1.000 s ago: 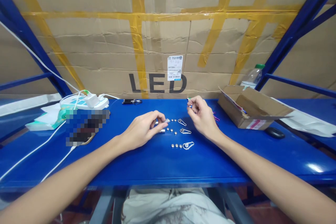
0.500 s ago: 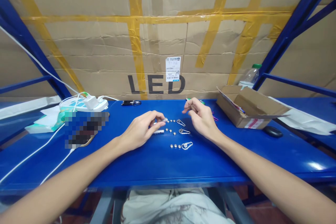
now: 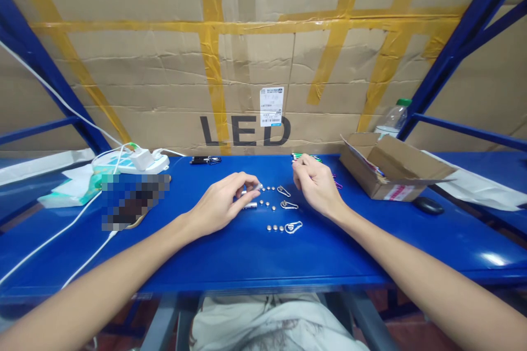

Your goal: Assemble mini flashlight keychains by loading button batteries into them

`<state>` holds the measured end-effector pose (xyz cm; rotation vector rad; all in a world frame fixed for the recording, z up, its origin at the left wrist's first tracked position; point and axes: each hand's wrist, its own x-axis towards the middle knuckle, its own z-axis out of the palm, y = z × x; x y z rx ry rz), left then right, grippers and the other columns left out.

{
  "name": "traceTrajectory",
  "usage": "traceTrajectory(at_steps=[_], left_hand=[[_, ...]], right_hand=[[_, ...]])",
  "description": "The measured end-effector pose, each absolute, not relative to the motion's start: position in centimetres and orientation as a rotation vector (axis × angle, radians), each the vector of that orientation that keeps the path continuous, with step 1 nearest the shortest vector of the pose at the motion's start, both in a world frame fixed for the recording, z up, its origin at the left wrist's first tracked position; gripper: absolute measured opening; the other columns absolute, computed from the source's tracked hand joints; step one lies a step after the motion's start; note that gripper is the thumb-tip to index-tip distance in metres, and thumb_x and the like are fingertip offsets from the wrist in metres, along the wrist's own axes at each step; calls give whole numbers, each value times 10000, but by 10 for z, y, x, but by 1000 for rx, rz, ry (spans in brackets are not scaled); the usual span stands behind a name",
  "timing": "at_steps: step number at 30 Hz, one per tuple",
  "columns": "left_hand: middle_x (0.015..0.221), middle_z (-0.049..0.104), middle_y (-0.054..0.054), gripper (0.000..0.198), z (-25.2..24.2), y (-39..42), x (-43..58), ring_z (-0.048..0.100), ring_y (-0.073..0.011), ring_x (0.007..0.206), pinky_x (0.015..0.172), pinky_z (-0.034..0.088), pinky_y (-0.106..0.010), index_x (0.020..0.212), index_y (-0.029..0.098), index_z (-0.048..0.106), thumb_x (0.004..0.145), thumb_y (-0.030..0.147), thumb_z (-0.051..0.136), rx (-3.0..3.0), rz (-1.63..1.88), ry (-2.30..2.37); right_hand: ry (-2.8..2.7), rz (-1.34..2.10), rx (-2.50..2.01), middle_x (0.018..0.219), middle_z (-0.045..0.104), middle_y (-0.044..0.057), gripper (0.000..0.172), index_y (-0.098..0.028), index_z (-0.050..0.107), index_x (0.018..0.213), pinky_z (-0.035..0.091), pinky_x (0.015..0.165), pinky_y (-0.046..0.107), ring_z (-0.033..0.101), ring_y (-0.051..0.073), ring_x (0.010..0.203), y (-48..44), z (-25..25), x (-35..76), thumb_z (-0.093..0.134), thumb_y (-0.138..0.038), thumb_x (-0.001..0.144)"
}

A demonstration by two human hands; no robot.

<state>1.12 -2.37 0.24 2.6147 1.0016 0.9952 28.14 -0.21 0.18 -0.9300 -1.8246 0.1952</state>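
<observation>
My left hand (image 3: pixel 224 200) is closed in a pinch, with a small silvery bit at its fingertips, too small to make out. A silver metal tube (image 3: pixel 250 205) lies just under those fingers. Short rows of button cells (image 3: pixel 275 228) spread to the right of it, and beside each row lies a silver carabiner clip (image 3: pixel 293 227), apparently with a small round cap attached. Over the table right of the clips, my right hand (image 3: pixel 315 181) has its fingers curled together; whatever is inside is hidden. Green metal items (image 3: pixel 307 157) and purple ones (image 3: pixel 337 181) show partly behind it.
An open cardboard box (image 3: pixel 382 175) stands at the right, beside a black computer mouse (image 3: pixel 428 205) and a bottle (image 3: pixel 391 120). Left are a blurred-out phone-like object (image 3: pixel 135 203), a power strip (image 3: pixel 158 163) and white cables. Black items (image 3: pixel 205 160) lie at the back.
My right hand's fingers, which were apart, have drawn together, and the hand has shifted slightly right. My left hand has hardly moved.
</observation>
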Motion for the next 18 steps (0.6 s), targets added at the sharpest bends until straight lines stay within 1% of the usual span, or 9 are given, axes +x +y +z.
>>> traceTrajectory(at_steps=[3,5,8,10,12,13,14,16,18], left_hand=[[1048,708,-35,208,3,-24,11,611,-151,786,780,508,-285,1219,216,639,1105,376,570,2612,993,992],[1046,704,-34,202,3,-24,11,602,-151,787,774,500,-283,1216,217,636,1106,373,569,2609,994,982],[1041,699,-28,196,3,-24,11,592,-151,791,772,491,-283,1218,221,633,1103,369,577,2602,986,981],[1046,699,-27,194,3,-24,11,590,-149,790,771,490,-285,1220,223,632,1101,368,583,2596,982,982],[1056,702,-29,195,3,-24,11,590,-147,789,770,493,-286,1221,223,633,1100,368,585,2593,981,984],[1061,705,-30,197,3,-24,11,590,-146,787,770,495,-287,1221,222,634,1100,370,585,2594,982,987],[1061,709,-32,200,3,-24,11,590,-146,786,770,498,-289,1219,221,636,1100,373,583,2595,984,989],[1060,715,-38,211,3,-24,11,593,-147,780,769,506,-293,1213,218,642,1101,383,576,2601,990,992],[1053,720,-43,220,3,-24,11,596,-148,772,767,511,-296,1209,214,645,1101,391,572,2607,995,988]], right_hand=[[-1828,216,-927,777,583,48,489,-219,515,453,440,753,389,600,211,776,-4,3,283,498,-135,934],[-1801,238,-952,751,568,45,493,-221,515,422,435,713,377,588,201,738,-5,4,284,514,-122,904],[-1744,244,-1005,641,496,29,530,-233,480,396,411,657,368,546,199,674,-5,4,284,548,-146,915],[-1740,225,-1032,627,497,30,555,-235,522,424,424,678,370,563,209,682,-4,3,284,545,-217,978],[-1751,239,-1063,627,544,22,528,-234,644,566,442,706,371,598,215,676,-2,1,284,501,-338,1063],[-1748,264,-1081,614,566,7,475,-238,702,702,448,708,365,609,213,652,-2,0,283,477,-391,1090],[-1736,295,-1097,588,580,-15,405,-245,724,854,452,698,355,614,209,612,-1,-1,283,461,-424,1104],[-1715,365,-1114,530,590,-62,262,-259,673,1081,453,659,329,612,197,528,-1,-2,283,458,-407,1102],[-1708,416,-1119,462,562,-87,164,-261,634,1043,439,592,309,588,186,445,-1,-3,282,483,-323,1056]])
